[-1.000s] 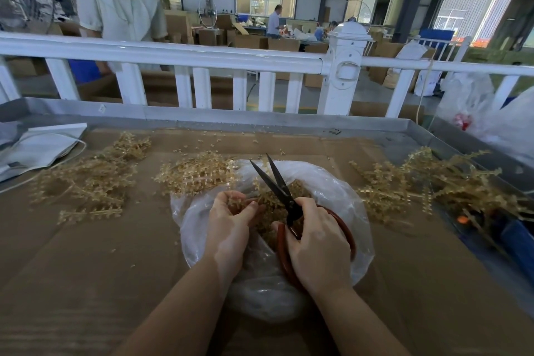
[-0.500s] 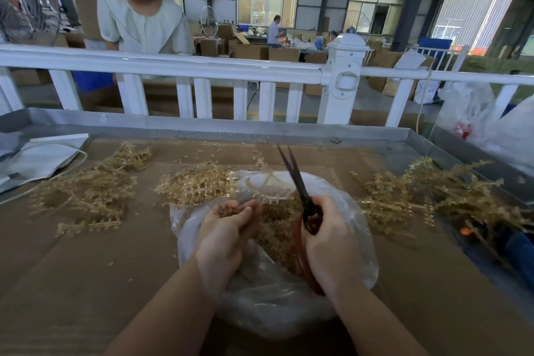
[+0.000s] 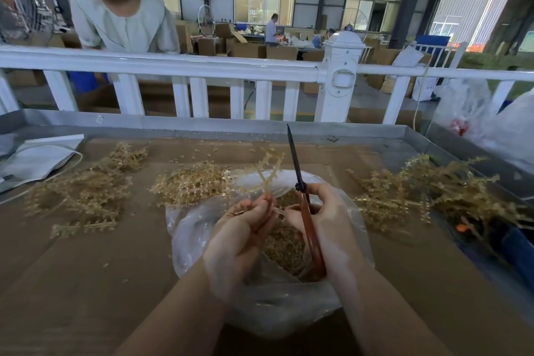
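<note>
My right hand (image 3: 326,222) grips red-handled scissors (image 3: 302,199), blades closed and pointing up and away. My left hand (image 3: 245,228) pinches the stem of a pale golden plastic sprig (image 3: 265,170) that rises above a clear plastic bag (image 3: 196,228). The bag lies open on the cardboard-covered table (image 3: 86,283) under both hands and holds a heap of small golden cut pieces (image 3: 283,243). The two hands are close together over the bag's mouth.
Piles of golden sprigs lie at the left (image 3: 83,193), centre (image 3: 190,182) and right (image 3: 433,196). A white folded bag (image 3: 37,159) sits far left. A white railing (image 3: 202,69) runs behind the metal-rimmed table; a person (image 3: 121,17) stands beyond it. Plastic bags (image 3: 491,118) stand right.
The scissors' blades went from open to closed and swung upright. My left hand lifted a sprig out of the bag. The person behind the railing moved right.
</note>
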`<state>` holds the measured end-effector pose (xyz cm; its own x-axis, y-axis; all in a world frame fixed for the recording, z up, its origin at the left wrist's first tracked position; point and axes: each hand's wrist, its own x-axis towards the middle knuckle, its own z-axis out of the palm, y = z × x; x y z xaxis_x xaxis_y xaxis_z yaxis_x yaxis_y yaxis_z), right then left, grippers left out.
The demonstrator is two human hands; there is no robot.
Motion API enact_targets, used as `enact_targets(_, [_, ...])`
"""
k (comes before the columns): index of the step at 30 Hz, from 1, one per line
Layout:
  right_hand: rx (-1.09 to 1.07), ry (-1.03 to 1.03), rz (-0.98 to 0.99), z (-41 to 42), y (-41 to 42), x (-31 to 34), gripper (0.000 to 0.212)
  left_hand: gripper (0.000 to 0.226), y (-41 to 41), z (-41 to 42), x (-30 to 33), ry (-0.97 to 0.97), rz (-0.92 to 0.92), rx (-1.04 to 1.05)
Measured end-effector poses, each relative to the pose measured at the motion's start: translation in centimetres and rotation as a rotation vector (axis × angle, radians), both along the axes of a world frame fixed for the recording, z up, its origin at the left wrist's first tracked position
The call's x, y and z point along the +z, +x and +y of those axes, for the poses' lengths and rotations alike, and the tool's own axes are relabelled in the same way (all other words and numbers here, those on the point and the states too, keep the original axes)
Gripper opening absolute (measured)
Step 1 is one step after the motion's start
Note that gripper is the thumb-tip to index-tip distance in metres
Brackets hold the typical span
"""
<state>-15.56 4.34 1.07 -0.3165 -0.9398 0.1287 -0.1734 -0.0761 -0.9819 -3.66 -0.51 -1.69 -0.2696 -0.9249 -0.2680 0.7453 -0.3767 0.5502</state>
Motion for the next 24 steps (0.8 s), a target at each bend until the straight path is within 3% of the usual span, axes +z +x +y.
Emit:
enact_targets(5, [-0.025,-0.01,-0.009,0.1,-0.3,0.2,0.035,0.024,0.3,0.1,0.1,-0.055,-0.065,-0.024])
enact_targets(9, [-0.038,-0.016,0.05,0.6,-0.6,0.5,0.036,0.029,1.1,0.2,0.9,-0.075,-0.163,-0.029])
enact_targets(13, [-0.028,0.004,0.035,0.6,-0.8,0.5,0.036,0.037,1.7,0.0,1.6,-0.081,-0.144,-0.072])
enact_targets(20, [0.007,-0.066,0.122,0.0,-1.7,1.0,0.036,0.038,4.3,-0.7,1.9,-0.165,-0.044,-0.402])
enact_targets(24, [0.049,-0.081,0.218,-0.5,-2.1,1.9,0.03,0.085,5.2,-1.2,2.6,-0.219,-0.267,-0.5])
